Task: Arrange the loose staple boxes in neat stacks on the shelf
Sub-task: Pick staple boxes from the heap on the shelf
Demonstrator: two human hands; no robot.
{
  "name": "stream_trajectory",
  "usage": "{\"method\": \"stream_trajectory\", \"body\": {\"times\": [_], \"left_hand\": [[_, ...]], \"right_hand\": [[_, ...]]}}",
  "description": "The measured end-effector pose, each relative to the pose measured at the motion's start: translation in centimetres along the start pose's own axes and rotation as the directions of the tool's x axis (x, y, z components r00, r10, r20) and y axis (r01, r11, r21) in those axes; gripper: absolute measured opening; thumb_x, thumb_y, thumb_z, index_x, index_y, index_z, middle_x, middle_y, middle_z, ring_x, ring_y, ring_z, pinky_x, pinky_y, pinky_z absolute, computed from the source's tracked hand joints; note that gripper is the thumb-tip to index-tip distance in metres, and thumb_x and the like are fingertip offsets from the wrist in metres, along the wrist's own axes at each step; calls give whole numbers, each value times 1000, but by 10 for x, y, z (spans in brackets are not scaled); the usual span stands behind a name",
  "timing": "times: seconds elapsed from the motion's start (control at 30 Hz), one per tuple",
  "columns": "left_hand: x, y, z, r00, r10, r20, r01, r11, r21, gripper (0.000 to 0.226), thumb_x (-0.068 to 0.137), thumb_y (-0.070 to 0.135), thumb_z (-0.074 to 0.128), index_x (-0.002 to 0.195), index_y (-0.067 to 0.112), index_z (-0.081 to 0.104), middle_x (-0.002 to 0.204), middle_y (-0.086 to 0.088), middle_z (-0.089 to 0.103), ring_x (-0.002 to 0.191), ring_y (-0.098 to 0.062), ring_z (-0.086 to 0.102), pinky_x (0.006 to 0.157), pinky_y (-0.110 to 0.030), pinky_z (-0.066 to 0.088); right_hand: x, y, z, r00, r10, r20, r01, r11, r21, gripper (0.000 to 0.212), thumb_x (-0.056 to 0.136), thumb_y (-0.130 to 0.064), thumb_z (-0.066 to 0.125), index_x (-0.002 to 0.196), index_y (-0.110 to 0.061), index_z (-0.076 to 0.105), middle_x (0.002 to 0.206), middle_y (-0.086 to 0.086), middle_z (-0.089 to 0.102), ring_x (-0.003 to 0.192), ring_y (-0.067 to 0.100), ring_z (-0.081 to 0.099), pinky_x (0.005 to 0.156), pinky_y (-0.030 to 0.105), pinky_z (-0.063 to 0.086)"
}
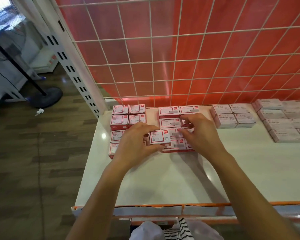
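White shelf (163, 184) with an orange front edge, both hands over red-and-white boxes.
Left hand (135, 144) pinches one red-and-white box (160, 138) between thumb and fingers, at the front of the middle stacks (170, 111); right hand (202, 134) lies bent-fingered on those stacks, its grip unclear. More red stacks (119, 110) stand left, pale boxes (232, 116) right; behind, a wire grid (180, 58) fronts a red panel (213, 49).

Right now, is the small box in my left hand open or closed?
Closed, as far as shows. The box has a flat, unbroken printed top and no raised flap; the left hand covers one end.
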State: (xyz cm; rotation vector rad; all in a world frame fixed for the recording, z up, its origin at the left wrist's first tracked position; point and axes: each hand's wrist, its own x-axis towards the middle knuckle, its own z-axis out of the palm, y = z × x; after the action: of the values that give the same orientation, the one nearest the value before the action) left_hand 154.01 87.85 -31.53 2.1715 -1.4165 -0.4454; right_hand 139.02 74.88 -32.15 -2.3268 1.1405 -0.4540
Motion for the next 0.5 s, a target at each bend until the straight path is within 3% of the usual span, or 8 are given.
{"method": "stream_trajectory", "body": {"times": [0.07, 0.17, 0.37, 0.5], "left_hand": [[-2, -4, -3, 1000, -25, -10, 25, 1000, 11, 60, 75, 45, 76, 129, 26, 57, 127, 5, 56, 110, -10, 50, 94, -20, 38], [-6, -13, -8, 998, -58, -37, 58, 998, 4, 60, 75, 43, 76, 130, 26, 57, 130, 5, 54, 117, -12, 49, 100, -26, 39], [-15, -37, -29, 990, -112, -91, 110, 994, -28, 59, 73, 36, 80, 128, 26, 59, 126, 6, 56, 107, -7, 51, 90, -17, 38], [-20, -54, -42, 982, -158, -106, 154, 987, -39, 55, 72, 33, 80, 124, 26, 60, 117, 8, 58, 100, -8, 56, 90, -28, 49]], "right_hand": [[-3, -8, 7, 999, -23, 25, 23, 1000, 9, 42, 85, -21, 68, 126, -17, 59, 119, 4, 62, 105, 20, 57, 94, 33, 44], [-6, -18, 16, 996, -55, 63, 55, 998, 11, 40, 87, -22, 66, 127, -16, 59, 118, 5, 62, 106, 21, 56, 90, 31, 43], [-10, -31, 36, 991, -73, 113, 69, 997, 34, 38, 88, -27, 64, 125, -19, 61, 120, 2, 63, 107, 19, 58, 94, 32, 45], [-11, -36, 45, 989, -100, 113, 96, 994, 43, 34, 90, -28, 62, 123, -19, 62, 118, 1, 63, 105, 17, 58, 92, 29, 45]]}}
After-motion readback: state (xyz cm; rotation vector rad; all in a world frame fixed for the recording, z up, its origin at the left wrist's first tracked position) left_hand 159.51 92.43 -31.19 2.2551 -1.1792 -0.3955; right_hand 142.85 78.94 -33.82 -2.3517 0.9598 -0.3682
